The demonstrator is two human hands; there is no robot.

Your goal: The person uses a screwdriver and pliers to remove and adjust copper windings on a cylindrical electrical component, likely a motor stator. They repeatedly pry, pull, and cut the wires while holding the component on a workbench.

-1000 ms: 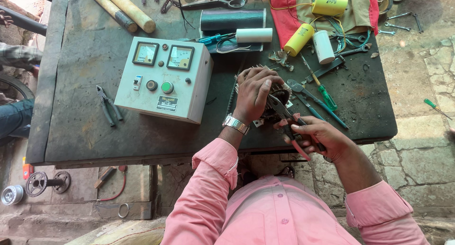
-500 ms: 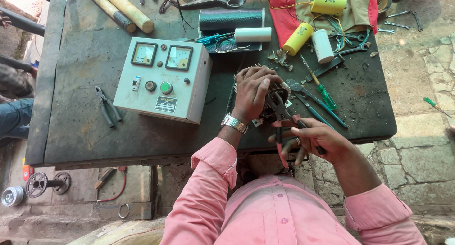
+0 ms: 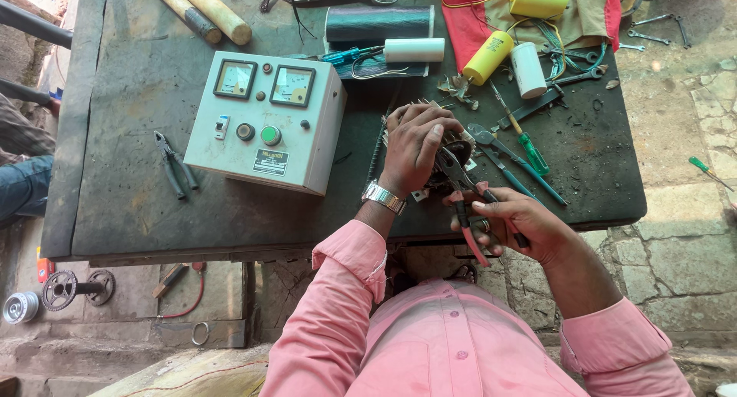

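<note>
Since a moment ago your right hand (image 3: 513, 224) has drawn the pliers (image 3: 467, 197) in closer to the motor part (image 3: 453, 155), with the handles now more upright and nearer your body, while your left hand (image 3: 414, 143) has stayed put on top of it. That left hand lies palm down over the part, fingers curled around its far side, which looks like a way of pinning it to the table (image 3: 115, 205) so it cannot twist as you work. Your right hand is wrapped around the red handles of the pliers, fingers curled over one handle and thumb laid along the other; the nose points up into the part just under your left fingers (whether it actually bites on a wire there I cannot tell, your hand hides it).

The part sits near the front edge of the table, just right of the grey control box (image 3: 265, 120) with its two dials and green button. A green-handled screwdriver (image 3: 530, 151) and a blue one (image 3: 522, 183) lie just beside the part on the right, within easy reach. Yellow and white capacitors (image 3: 489, 57) rest on a red cloth (image 3: 468, 24) further back, well apart from your hands, and a second pair of pliers (image 3: 173, 167) lies left of the box.
</note>
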